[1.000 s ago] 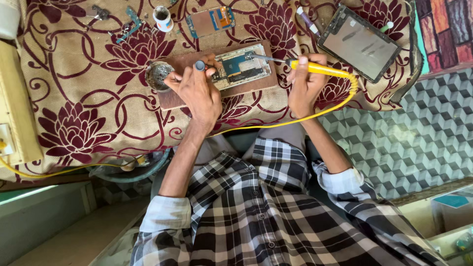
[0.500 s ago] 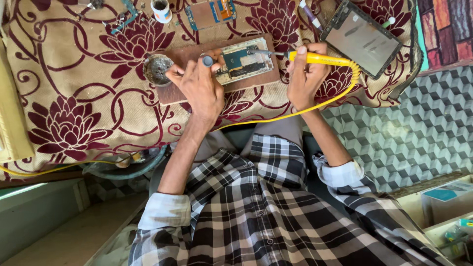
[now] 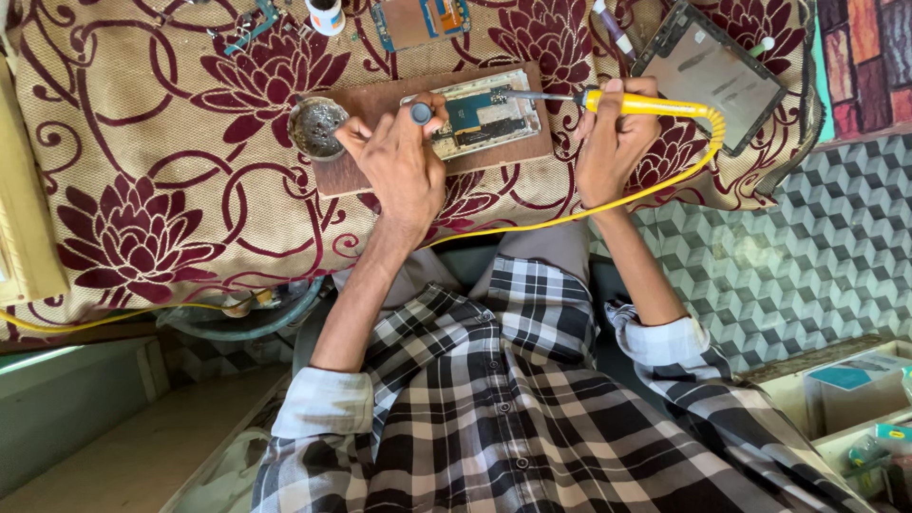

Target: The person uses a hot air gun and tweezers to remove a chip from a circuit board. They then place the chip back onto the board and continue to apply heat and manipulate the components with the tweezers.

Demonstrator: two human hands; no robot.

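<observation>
Far edge cuts off a small white bottle (image 3: 326, 13) and a bare circuit board (image 3: 421, 19). Left hand (image 3: 404, 166) hides part of the opened phone (image 3: 484, 114); soldering iron (image 3: 608, 102) tip contact too small to tell

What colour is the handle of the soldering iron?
Yellow; the soldering iron and its cord show best in the head view.
</observation>
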